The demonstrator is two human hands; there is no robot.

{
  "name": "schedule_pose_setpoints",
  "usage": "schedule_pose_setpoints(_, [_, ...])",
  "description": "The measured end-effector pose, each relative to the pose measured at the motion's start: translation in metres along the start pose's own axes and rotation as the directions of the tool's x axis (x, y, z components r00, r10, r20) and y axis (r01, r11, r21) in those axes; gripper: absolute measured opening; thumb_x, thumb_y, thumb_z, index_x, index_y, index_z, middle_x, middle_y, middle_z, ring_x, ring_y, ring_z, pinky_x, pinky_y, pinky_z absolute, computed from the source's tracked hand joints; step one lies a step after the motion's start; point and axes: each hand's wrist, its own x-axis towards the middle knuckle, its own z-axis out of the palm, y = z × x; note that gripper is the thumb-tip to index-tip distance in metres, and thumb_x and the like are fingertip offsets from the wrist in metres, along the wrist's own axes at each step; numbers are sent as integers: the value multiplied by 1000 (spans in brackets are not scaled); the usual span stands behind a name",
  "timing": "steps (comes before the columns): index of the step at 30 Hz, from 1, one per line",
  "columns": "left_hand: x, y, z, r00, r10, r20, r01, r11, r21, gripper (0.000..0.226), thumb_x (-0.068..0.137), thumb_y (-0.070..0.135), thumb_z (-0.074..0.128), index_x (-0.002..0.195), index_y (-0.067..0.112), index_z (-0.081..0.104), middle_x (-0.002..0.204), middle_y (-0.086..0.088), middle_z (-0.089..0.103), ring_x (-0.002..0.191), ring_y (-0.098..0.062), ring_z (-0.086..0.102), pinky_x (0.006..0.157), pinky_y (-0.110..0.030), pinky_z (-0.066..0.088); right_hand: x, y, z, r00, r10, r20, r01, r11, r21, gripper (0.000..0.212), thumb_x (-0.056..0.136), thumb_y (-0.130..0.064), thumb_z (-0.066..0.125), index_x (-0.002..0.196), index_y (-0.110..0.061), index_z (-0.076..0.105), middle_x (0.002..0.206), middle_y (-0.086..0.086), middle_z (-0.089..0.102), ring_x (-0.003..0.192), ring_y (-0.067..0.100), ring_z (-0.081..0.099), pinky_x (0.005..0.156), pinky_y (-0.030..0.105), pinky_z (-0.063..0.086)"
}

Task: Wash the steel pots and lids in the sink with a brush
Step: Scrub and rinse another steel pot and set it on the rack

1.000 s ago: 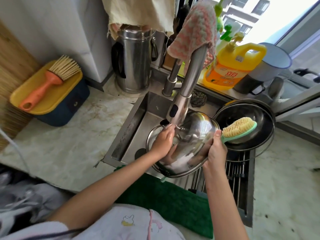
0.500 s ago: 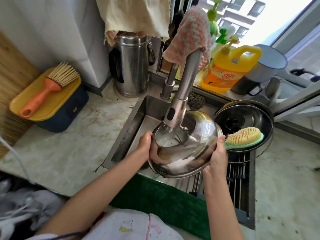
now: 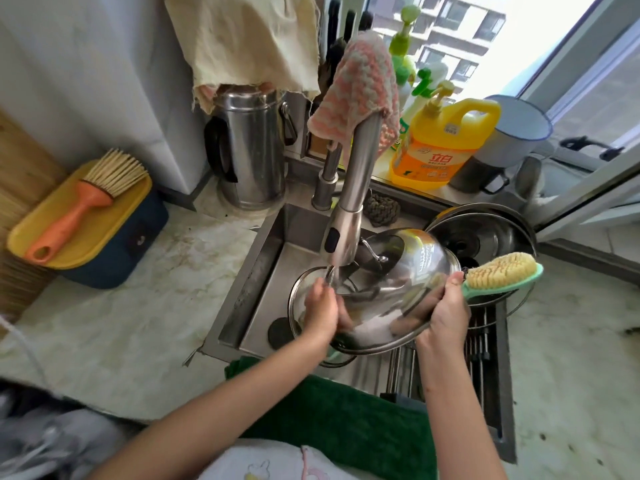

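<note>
**Steel lid held under the running tap**

Head view: you hold the domed steel lid (image 3: 412, 282) tilted over the sink (image 3: 263, 268) at the centre of the frame, its knob side facing up. Your left hand (image 3: 320, 306) has its grip closed on the lid's left rim, right where the water (image 3: 330, 273) falls from the faucet (image 3: 349, 202). Your right hand (image 3: 446, 313) takes the opposite rim, thumb on top. The same grip is clenched around the green handle of the brush (image 3: 502, 271), whose yellow bristles face up and point to the right edge of the frame, clear of the lid. Just behind the brush a steel pot (image 3: 485, 233) sits on the drying rack (image 3: 481, 358). Another round rim shows beneath the lid, though you cannot tell what it belongs to.

A pink cloth (image 3: 356, 88) drapes over the faucet's neck. On the marble tabletop (image 3: 121, 306) at left, an orange brush (image 3: 79, 202) lies on a yellow-lidded box (image 3: 104, 251). A steel kettle (image 3: 246, 147) stands upper centre and a yellow detergent bottle (image 3: 440, 143) upper right.
</note>
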Motion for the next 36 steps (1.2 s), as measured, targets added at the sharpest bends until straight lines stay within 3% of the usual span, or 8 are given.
schedule_pose_setpoints(3, [-38, -20, 6, 957, 250, 145, -279, 931, 234, 54, 96, 46, 22, 148, 33, 22, 143, -12, 43, 135, -20, 37, 113, -41, 29, 2, 4, 2, 1000, -17, 17, 17, 999, -38, 22, 94, -36, 54, 87, -16, 59, 95, 6, 66, 81, 19, 67, 77, 36, 55])
schedule_pose_setpoints(8, [-38, -14, -10, 794, 568, 218, -605, 697, 385, 53, 96, 31, 23, 148, 19, 28, 153, 12, 25, 140, 4, 19, 117, -20, 16, 4, 18, -4, 995, 90, 39, -86, 992, -88, 26, 92, -43, 55, 95, -17, 59, 101, 9, 68, 85, 21, 67, 71, 35, 54])
schedule_pose_setpoints(12, [-11, 12, -10, 812, 450, 370, -578, 708, 406, 63, 90, 42, 25, 142, 9, 39, 147, -9, 42, 137, -13, 33, 111, -19, 21, -2, 23, -4, 987, 130, 97, -113, 980, -162, 28, 91, -40, 57, 101, -14, 60, 106, 12, 68, 94, 28, 68, 86, 45, 54])
schedule_pose_setpoints(16, [7, 25, -17, 871, 370, 323, -489, 721, 491, 54, 78, 64, 20, 69, 22, 52, 91, -27, 63, 93, -35, 60, 81, -39, 42, -8, 25, 2, 982, 136, 132, -111, 978, -176, 25, 93, -37, 56, 98, -13, 60, 98, 11, 69, 87, 26, 69, 84, 44, 55])
schedule_pose_setpoints(22, [-14, 4, -12, 815, 464, 349, -572, 742, 350, 64, 89, 47, 27, 142, 12, 36, 140, 9, 35, 133, -2, 28, 109, -17, 17, -12, 20, 5, 994, 11, 112, 12, 981, -195, 22, 95, -33, 52, 92, -13, 61, 82, 1, 66, 78, 15, 65, 84, 34, 53])
schedule_pose_setpoints(27, [6, 25, -12, 940, 268, 211, -326, 886, 328, 44, 89, 51, 26, 95, 19, 55, 92, 3, 57, 94, -8, 55, 86, -28, 35, -17, 24, 10, 987, 22, 160, 14, 975, -221, 23, 96, -32, 50, 94, -11, 59, 71, 0, 64, 61, 10, 65, 62, 26, 54])
schedule_pose_setpoints(31, [-11, 22, -5, 935, 313, 163, -352, 871, 343, 67, 85, 56, 22, 117, 9, 57, 120, -14, 57, 121, -24, 48, 93, -28, 34, -19, 26, 5, 985, -50, 166, 85, 973, -215, 23, 97, -30, 49, 86, -11, 59, 69, 1, 63, 55, 7, 65, 54, 21, 52])
schedule_pose_setpoints(36, [-71, -4, 9, 822, 473, 319, -570, 699, 432, 55, 102, 34, 23, 149, 26, -6, 157, 13, -12, 142, 3, -13, 118, -24, -5, -16, 27, 11, 963, -176, 204, 229, 933, -277, 29, 98, -23, 47, 73, -10, 57, 61, 3, 54, 47, 6, 51, 47, 19, 42])
